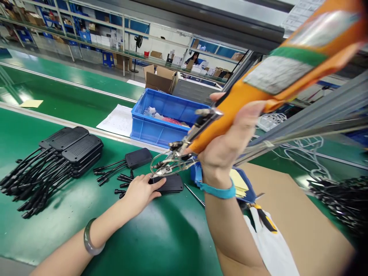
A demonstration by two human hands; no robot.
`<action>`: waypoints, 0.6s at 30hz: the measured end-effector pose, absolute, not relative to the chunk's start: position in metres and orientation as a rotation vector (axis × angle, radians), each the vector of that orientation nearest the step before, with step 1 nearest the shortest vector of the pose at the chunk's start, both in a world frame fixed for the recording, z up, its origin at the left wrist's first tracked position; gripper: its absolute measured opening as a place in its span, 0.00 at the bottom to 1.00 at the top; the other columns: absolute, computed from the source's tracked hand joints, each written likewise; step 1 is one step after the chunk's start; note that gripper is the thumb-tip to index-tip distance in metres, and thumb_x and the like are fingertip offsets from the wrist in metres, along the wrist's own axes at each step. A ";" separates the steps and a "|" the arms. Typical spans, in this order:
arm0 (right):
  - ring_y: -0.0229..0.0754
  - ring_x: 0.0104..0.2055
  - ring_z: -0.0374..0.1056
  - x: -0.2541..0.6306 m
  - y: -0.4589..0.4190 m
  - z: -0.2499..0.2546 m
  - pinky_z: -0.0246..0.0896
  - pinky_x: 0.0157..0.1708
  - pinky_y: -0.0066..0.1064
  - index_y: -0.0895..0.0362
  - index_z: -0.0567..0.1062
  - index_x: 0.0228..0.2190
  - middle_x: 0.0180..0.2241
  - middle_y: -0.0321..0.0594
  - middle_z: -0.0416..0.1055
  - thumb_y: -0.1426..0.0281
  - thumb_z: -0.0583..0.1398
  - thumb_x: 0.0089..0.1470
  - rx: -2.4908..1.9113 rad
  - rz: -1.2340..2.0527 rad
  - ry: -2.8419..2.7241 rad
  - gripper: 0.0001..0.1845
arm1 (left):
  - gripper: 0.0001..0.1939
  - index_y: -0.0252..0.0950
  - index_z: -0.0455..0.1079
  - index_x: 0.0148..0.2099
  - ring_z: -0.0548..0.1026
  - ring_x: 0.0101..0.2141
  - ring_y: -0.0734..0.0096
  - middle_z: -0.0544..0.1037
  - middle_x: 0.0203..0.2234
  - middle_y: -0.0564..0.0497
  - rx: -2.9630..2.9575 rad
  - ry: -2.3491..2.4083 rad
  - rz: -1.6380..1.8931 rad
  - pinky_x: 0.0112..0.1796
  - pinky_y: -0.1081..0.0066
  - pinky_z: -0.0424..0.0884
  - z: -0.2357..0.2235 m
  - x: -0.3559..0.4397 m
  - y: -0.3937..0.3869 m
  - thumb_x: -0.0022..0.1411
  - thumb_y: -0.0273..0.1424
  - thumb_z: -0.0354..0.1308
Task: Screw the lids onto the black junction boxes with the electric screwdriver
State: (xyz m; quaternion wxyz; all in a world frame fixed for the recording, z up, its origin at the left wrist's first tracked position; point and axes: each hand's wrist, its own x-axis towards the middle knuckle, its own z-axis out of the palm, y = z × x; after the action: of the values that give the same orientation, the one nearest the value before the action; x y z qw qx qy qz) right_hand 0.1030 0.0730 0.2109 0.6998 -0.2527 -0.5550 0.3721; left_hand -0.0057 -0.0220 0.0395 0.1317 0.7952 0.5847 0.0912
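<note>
My right hand (230,142) is wrapped round an orange electric screwdriver (258,92), raised and tilted, with its metal tip end (169,163) pointing down-left. My left hand (142,191) lies flat, fingers spread, on a black rectangular module (171,184) on the green bench, holding it down. The screwdriver's tip hangs just above that module. A second black module with cables (138,158) lies just behind my left hand.
A stack of black modules with cables (66,151) lies at the left. A blue bin (163,115) stands behind, with a paper sheet (116,120) beside it. Brown cardboard (296,214) and yellow notes (238,184) lie right. A person sits far back (194,58).
</note>
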 end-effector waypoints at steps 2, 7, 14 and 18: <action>0.33 0.15 0.59 0.099 0.074 0.197 0.58 0.14 0.26 0.54 0.73 0.39 0.19 0.31 0.63 0.50 0.50 0.61 -0.561 0.921 -1.256 0.23 | 0.26 0.52 0.61 0.64 0.75 0.44 0.52 0.75 0.44 0.41 2.316 1.702 0.262 0.44 0.54 0.74 0.038 -0.005 -0.022 0.65 0.40 0.56; 0.33 0.15 0.59 0.094 0.077 0.170 0.56 0.11 0.25 0.52 0.72 0.38 0.18 0.30 0.64 0.51 0.52 0.61 -0.546 0.984 -1.297 0.19 | 0.26 0.54 0.62 0.64 0.75 0.43 0.52 0.75 0.43 0.41 2.335 1.746 0.264 0.43 0.55 0.74 0.036 -0.002 -0.023 0.64 0.40 0.58; 0.34 0.14 0.60 0.083 0.078 0.162 0.58 0.13 0.27 0.53 0.70 0.33 0.16 0.29 0.64 0.48 0.56 0.57 -0.557 0.950 -1.329 0.21 | 0.27 0.56 0.61 0.63 0.75 0.46 0.53 0.75 0.48 0.42 2.288 1.775 0.249 0.45 0.57 0.74 0.033 -0.001 -0.023 0.63 0.40 0.59; 0.34 0.15 0.60 0.076 0.074 0.160 0.58 0.13 0.27 0.54 0.70 0.34 0.16 0.29 0.63 0.47 0.56 0.55 -0.553 0.964 -1.353 0.22 | 0.28 0.54 0.62 0.63 0.72 0.52 0.52 0.72 0.53 0.41 2.274 1.752 0.256 0.51 0.57 0.71 0.033 -0.001 -0.022 0.62 0.39 0.61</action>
State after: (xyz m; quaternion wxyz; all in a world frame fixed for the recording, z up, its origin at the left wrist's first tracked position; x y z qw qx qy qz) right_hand 0.0758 0.0736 0.1604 0.6406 -0.2423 -0.5933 0.4230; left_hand -0.0012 -0.0220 0.0334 0.1296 0.7824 0.6027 0.0880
